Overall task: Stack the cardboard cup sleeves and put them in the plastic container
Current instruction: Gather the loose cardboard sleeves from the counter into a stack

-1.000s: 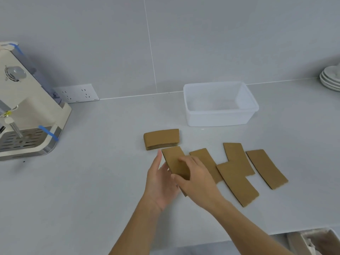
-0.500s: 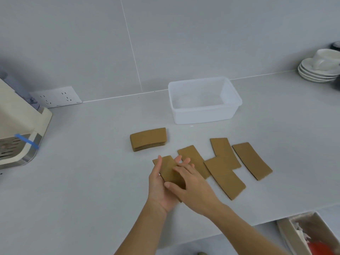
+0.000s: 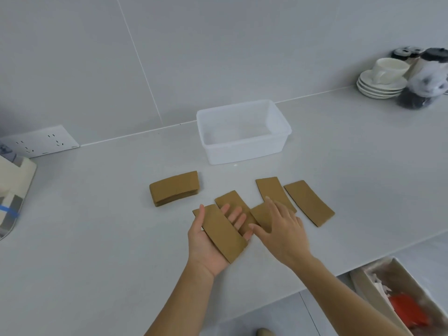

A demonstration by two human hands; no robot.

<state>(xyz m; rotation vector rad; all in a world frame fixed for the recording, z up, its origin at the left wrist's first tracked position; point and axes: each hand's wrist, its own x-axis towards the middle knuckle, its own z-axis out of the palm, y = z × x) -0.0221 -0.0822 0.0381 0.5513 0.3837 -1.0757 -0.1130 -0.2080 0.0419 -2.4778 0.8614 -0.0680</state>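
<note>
A flat brown cardboard sleeve (image 3: 221,232) lies across the upturned palm of my left hand (image 3: 208,248), thumb along its left edge. My right hand (image 3: 282,229) hovers palm down, fingers spread, over a loose sleeve (image 3: 260,213) on the counter. Three more loose sleeves lie flat: one (image 3: 230,201) behind my left fingers, one (image 3: 272,190) past my right fingertips, one (image 3: 309,202) farthest right. A neat stack of sleeves (image 3: 174,187) sits to the left. The clear plastic container (image 3: 244,144) stands behind them, with nothing visible inside.
A white cup on stacked saucers (image 3: 381,80) and a bag of dark lids (image 3: 426,81) stand at the back right. A wall socket (image 3: 40,141) and a cream machine (image 3: 12,190) are at the left. The counter edge runs at lower right, above a box (image 3: 397,297) of items.
My left hand has turned palm up with a sleeve on it. My right hand let go of that sleeve and moved right, over the loose sleeves. The camera view shifted right.
</note>
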